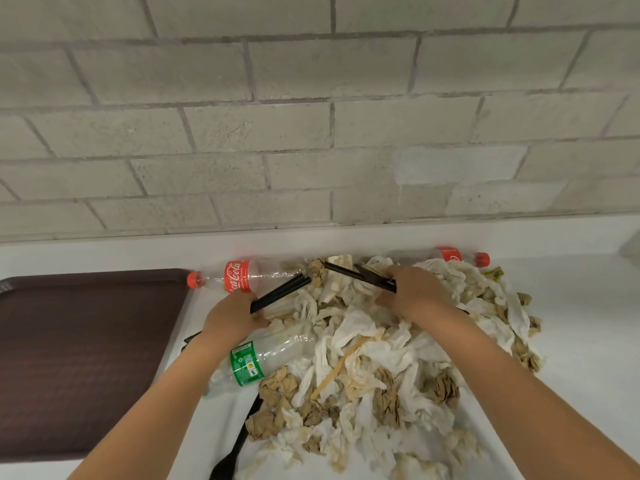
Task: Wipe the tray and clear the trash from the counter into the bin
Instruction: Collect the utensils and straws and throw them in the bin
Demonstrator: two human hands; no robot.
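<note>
A dark brown tray point(69, 358) lies on the white counter point(571, 341) at the left. A heap of crumpled white and brown napkins point(374, 368) covers the counter's middle. My left hand point(232, 315) grips black plastic cutlery handles point(280, 294) beside a red-labelled cola bottle point(239, 277). My right hand point(412, 291) holds more black cutlery point(360, 276) over the heap. A green-labelled clear bottle point(256, 362) lies under my left forearm. A second red-labelled bottle point(450, 255) lies at the back right.
A black plastic fork point(235, 448) lies on the counter near the front edge. A wooden stick point(341, 367) pokes out of the napkins. A brick wall point(311, 116) rises right behind the counter. No bin is in view.
</note>
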